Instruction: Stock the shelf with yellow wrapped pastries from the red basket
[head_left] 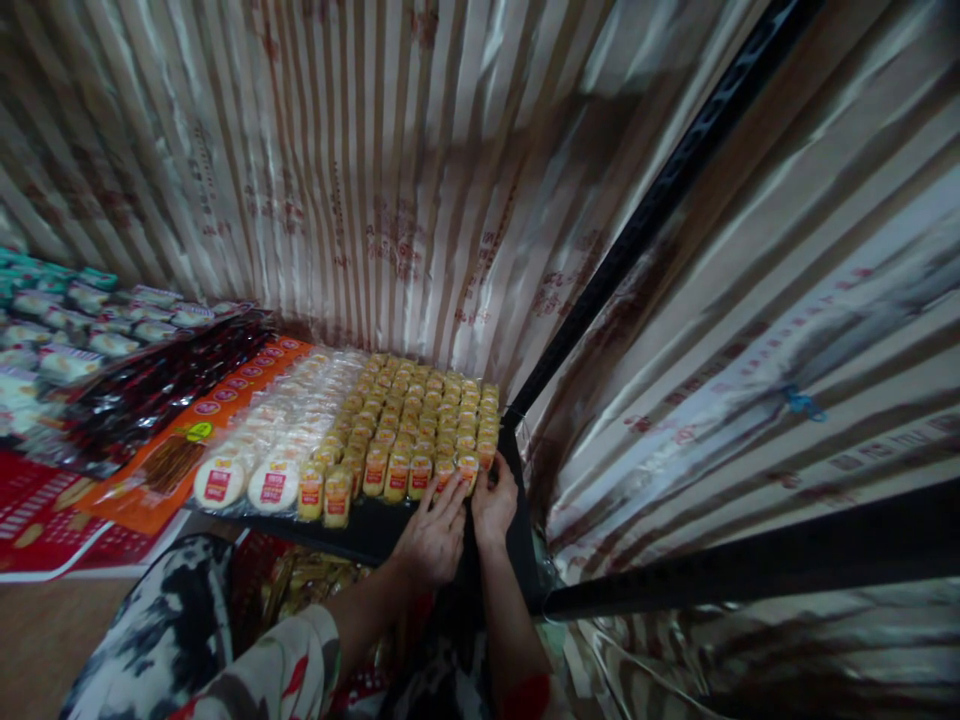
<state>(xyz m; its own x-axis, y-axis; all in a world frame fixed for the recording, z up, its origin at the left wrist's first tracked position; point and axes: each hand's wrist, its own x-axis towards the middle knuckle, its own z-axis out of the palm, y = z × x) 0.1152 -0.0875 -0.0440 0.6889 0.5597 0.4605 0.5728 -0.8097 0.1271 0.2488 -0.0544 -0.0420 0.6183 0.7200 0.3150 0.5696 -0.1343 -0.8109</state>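
Rows of small yellow snack packets with red labels stand close together on a black shelf. My left hand has its fingers stretched out against the front packets near the right end. Beside it, my right hand curves its thumb and fingers round the yellow snack packet at the right corner. Left of the yellow rows lie round white snacks in clear wrappers, also in rows, with red labels on the front ones.
An orange bag, dark red packs and white packets lie farther left. A black post rises at the shelf's right corner, with a black bar running right. Striped printed sheeting hangs behind. Gold packets sit below.
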